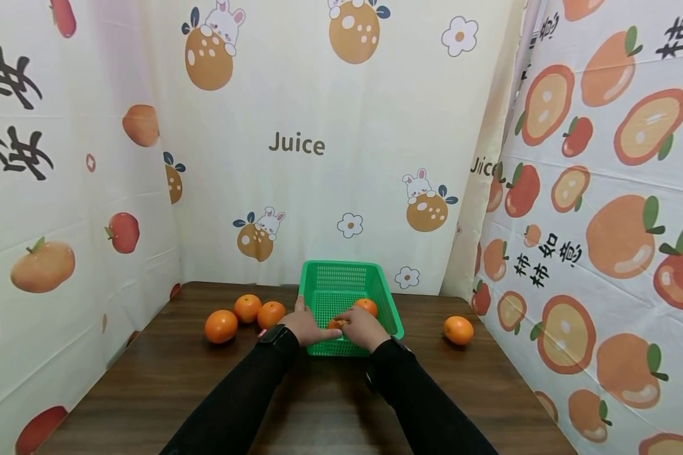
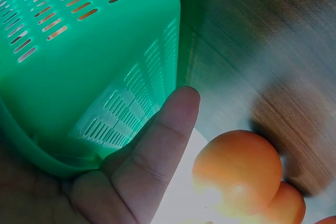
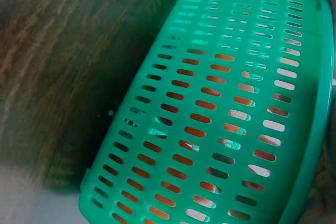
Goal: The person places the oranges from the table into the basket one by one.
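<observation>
A green plastic basket with slotted walls stands on the table. My left hand is at its front left corner, thumb stretched across the front and another finger pointing away along the left side. In the left wrist view, a straight finger lies against the outside of the basket wall. My right hand reaches over the front rim, its fingers bent over a small orange, partly hidden. Another orange sits in the basket beyond that hand. The right wrist view shows mostly the slotted wall.
Left of the basket, several oranges lie together, among them one orange nearest the front. A lone orange rests toward the right side of the dark wooden table. Printed curtains hang behind and on both sides.
</observation>
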{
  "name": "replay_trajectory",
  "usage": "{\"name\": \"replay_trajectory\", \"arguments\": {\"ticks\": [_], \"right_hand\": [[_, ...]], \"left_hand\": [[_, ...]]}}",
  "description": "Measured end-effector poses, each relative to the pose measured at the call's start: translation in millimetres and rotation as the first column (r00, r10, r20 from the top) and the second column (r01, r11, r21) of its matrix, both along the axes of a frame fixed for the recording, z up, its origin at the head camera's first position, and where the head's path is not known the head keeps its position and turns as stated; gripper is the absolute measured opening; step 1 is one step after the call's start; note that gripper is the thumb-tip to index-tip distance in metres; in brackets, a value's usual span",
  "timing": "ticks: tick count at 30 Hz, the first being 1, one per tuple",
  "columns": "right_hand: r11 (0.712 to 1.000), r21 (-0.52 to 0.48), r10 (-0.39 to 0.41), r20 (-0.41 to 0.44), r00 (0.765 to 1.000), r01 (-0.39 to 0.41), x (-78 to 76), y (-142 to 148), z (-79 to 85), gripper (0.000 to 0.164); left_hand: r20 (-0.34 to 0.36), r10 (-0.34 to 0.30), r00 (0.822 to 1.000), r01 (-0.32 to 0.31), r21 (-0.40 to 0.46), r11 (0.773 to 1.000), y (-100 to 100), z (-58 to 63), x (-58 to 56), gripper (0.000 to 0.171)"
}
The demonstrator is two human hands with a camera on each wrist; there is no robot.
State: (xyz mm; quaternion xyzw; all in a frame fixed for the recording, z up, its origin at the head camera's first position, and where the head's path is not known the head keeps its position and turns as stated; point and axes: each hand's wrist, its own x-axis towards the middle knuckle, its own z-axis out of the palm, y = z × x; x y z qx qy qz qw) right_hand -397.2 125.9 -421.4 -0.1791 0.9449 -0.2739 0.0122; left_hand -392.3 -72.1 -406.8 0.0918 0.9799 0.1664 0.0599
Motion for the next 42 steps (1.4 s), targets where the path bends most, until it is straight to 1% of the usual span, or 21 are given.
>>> {"name": "replay_trajectory", "arguments": {"ticks": [3,5,7,9,11,13,15,17,20,23,28,30,34,39,42], "right_hand": [[0.999,-0.032,-0.028,-0.045,0.999,0.026,3.1,3,-2.8,0.033],[0.996,-0.079,-0.042,-0.068,0.997,0.037,4.9,6,-4.6,0.033],[0.988,-0.151,-0.047,-0.091,0.995,0.033,6.7,11,-6.2,0.035],[0.972,-0.233,-0.064,-0.109,0.992,0.037,9.0,17,-9.2,0.034],[0.948,-0.316,-0.085,-0.13,0.988,0.04,11.3,22,-12.7,0.033],[0.929,-0.368,-0.113,-0.155,0.981,0.049,12.5,28,-16.7,0.033],[0.919,-0.39,-0.138,-0.186,0.973,0.056,13.5,31,-20.2,0.033],[0.932,-0.36,-0.146,-0.249,0.957,0.048,14.3,34,-22.5,0.036],[0.955,-0.294,-0.146,-0.345,0.927,0.041,17.6,35,-23.8,0.038],[0.97,-0.235,-0.16,-0.406,0.9,0.066,22.9,36,-24.8,0.038],[0.97,-0.197,-0.214,-0.402,0.89,0.145,30.0,40,-26.3,0.038],[0.963,-0.206,-0.241,-0.384,0.891,0.171,30.6,43,-26.0,0.039],[0.95,-0.232,-0.286,-0.369,0.884,0.21,30.4,51,-24.7,0.038],[0.936,-0.219,-0.333,-0.302,0.893,0.275,31.8,62,-27.9,0.043],[0.93,-0.207,-0.355,-0.278,0.892,0.305,33.2,69,-31.1,0.045]], "left_hand": [[0.006,-0.011,1.0,0.011,-0.023,1.0,1,-2.6,-2.7,0.118],[0.001,-0.015,1.0,0.015,-0.029,0.999,2,-2.8,-2.8,0.119],[-0.003,-0.011,1.0,0.011,-0.023,1.0,2,-2.2,-2.3,0.12],[-0.001,-0.004,1.0,0.004,-0.013,1.0,2,-1.3,-0.8,0.121],[0.006,-0.001,1.0,0.001,-0.007,1.0,2,-1.0,-0.2,0.119],[0.019,0.002,1.0,-0.002,-0.002,1.0,2,-1.1,0.1,0.118],[0.022,-0.001,1.0,0.002,-0.014,1.0,2,-1.1,-0.6,0.118],[0.019,-0.004,1.0,0.005,-0.017,1.0,4,-0.8,-1.4,0.118],[0.022,-0.001,1.0,0.002,-0.029,1.0,5,0.0,-2.4,0.12],[0.025,-0.005,1.0,0.006,-0.023,1.0,6,0.9,-1.1,0.118],[0.017,-0.019,1.0,0.019,-0.012,1.0,4,1.0,1.3,0.116],[0.011,-0.017,1.0,0.017,-0.016,1.0,3,0.8,1.3,0.118],[0.008,-0.003,1.0,0.004,-0.011,1.0,1,3.0,2.4,0.119],[0.017,0.001,1.0,-0.001,-0.015,1.0,1,4.7,2.4,0.119],[0.021,0.002,1.0,-0.002,-0.017,1.0,2,3.4,1.8,0.118]]}}
